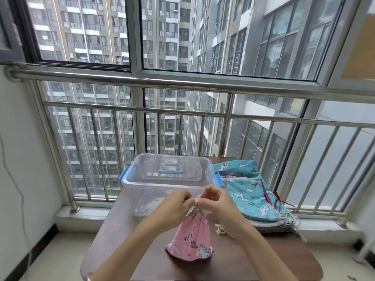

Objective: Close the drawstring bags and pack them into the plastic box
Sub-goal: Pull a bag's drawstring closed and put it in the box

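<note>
Over on the left we've got the plastic box (170, 179) at the far side of the table (121, 230), and its lid with the blue latches looks still on, so that blocks packing for now. Our left hand (174, 205) pinches the gathered neck of the pink bag (192, 238), which stands upright in front of the box, long axis vertical. Our right hand (217, 201) is closed on the cord at the same neck, so both hands are equally near. Right of that, a loose cord end (220, 229) lies on the table, then the pile of blue bags (249, 193), well clear.
</note>
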`<state>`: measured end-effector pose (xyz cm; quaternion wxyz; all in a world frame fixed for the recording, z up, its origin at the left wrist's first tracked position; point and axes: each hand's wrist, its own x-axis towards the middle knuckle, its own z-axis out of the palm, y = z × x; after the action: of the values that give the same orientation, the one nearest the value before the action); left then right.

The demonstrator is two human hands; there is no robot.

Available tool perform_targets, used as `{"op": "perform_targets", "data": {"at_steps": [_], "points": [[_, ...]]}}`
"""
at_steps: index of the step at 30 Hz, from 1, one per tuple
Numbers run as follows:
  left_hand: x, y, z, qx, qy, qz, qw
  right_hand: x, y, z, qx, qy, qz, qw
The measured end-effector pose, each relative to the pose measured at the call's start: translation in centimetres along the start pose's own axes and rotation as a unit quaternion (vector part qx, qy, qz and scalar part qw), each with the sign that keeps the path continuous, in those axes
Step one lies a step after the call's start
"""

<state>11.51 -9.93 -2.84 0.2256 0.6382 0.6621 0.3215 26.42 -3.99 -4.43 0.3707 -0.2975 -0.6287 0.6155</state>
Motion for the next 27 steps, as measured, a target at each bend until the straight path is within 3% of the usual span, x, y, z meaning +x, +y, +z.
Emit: {"op": "perform_targets", "data": {"at_steps": [4, 8, 12, 19, 24, 27], "points": [[0.1, -0.2, 0.2, -0.240, -0.066, -0.083, 0.965, -0.4, 0.1, -0.8, -0.188, 0.058, -0.111, 0.974], [0.0, -0.2, 0.3, -0.386, -0.102, -0.128, 0.908, -0.8, 0.6, -0.9, -0.226, 0.063, -0.170, 0.957], [0.1, -0.5, 0.4, -0.395, -0.113, -0.114, 0.905, -1.1, 0.4, -1.1, -0.237, 0.067, -0.172, 0.954], [-0.3, -2.1, -1.0, -0.224, -0.058, -0.058, 0.971, -1.0, 0.3, -3.7, -0.249, 0.039, -0.089, 0.964], [-1.1, -2.1, -0.2, -0.269, -0.105, -0.101, 0.952, -1.3, -0.5, -3.2, -0.309, -0.044, -0.012, 0.950], [-1.2, -1.6, -0.4, -0.344, -0.112, -0.110, 0.926, -1.6, -1.7, -1.3, -0.393, -0.102, -0.022, 0.913]]}}
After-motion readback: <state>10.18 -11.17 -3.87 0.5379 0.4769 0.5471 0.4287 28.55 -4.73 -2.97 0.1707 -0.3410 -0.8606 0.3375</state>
